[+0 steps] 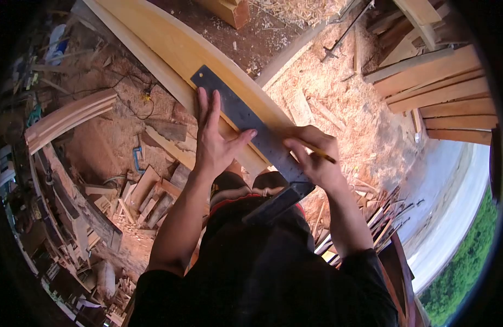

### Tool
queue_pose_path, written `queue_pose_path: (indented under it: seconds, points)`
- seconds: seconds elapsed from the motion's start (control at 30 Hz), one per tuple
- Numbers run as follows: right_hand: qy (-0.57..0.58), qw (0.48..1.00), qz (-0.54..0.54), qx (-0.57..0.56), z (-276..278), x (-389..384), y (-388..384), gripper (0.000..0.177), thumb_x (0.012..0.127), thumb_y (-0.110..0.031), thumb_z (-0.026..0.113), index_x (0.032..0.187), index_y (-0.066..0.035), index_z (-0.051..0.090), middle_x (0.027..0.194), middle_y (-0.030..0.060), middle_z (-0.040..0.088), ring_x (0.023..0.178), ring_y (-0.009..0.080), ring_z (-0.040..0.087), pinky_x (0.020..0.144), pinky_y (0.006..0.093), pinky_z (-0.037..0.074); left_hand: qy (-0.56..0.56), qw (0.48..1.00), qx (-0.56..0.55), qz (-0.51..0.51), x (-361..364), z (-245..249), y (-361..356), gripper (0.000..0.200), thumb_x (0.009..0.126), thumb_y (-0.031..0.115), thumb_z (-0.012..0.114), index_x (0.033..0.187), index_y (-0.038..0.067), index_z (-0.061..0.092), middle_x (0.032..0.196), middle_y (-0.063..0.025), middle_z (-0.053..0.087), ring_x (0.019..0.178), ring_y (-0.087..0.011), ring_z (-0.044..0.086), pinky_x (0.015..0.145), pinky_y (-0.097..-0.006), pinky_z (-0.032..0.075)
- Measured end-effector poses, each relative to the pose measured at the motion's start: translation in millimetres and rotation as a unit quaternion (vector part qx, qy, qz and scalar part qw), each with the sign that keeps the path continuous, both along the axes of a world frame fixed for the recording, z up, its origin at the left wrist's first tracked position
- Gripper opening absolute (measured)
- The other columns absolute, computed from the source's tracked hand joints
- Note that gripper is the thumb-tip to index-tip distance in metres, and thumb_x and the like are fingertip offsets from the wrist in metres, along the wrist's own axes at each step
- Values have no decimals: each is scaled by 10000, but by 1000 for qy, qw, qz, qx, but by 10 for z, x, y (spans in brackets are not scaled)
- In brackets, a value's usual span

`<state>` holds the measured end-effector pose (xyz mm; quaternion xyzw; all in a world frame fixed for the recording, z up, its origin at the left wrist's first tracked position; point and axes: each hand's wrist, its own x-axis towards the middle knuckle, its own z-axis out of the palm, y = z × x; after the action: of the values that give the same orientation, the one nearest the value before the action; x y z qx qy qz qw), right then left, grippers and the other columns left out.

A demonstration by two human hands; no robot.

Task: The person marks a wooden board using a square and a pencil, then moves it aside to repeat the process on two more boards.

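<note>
Looks like a marking step off the square (243,111). From the left: left hand (212,133) spread, unclenched, thumb and fingertips on the blade. Square lies flat on the yellow board (169,41) toward its near end, stock (276,204) out past that end. Right hand (316,155), at the board's right edge near that end, pinches a pencil (323,155); can't see its tip. Next move calls for steady left pressure, pencil tight to the blade.

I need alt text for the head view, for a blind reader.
A person's left hand rests on a dark carpenter's square laid on a pale board, and the right hand holds a yellow pencil. Sawdust and wood scraps lie around.
</note>
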<state>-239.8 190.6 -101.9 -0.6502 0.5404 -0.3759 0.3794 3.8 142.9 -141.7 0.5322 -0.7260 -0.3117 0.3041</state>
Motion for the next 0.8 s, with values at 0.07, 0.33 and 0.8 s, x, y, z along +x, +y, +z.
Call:
queue_pose_path:
  seconds: [0.07, 0.33, 0.8]
  points:
    - [30, 999, 12, -21, -15, 96, -95, 184, 835, -16, 724, 1019, -6, 726, 888, 191, 706, 807, 360, 680, 722, 412, 547, 5, 1000, 2, 1, 4, -24, 1, 1102, 747, 232, 907, 1594, 23, 234, 1644, -335, 73, 1531, -475, 133, 1216, -507, 255]
    - [71, 995, 56, -50, 56, 130, -215, 226, 820, -32, 721, 1046, -21, 723, 922, 189, 716, 826, 368, 689, 720, 428, 555, -4, 1000, -6, 3, 8, -38, 0, 1103, 739, 223, 912, 1590, 15, 242, 1647, -327, 78, 1529, -475, 139, 1212, -517, 263]
    - [77, 993, 52, -78, -84, 149, -446, 247, 796, -47, 749, 1042, -51, 754, 849, 169, 715, 748, 346, 677, 656, 416, 538, -19, 1000, 12, 4, -14, -13, 9, 1097, 732, 220, 910, 1584, 3, 254, 1652, -324, 65, 1540, -451, 128, 1217, -508, 247]
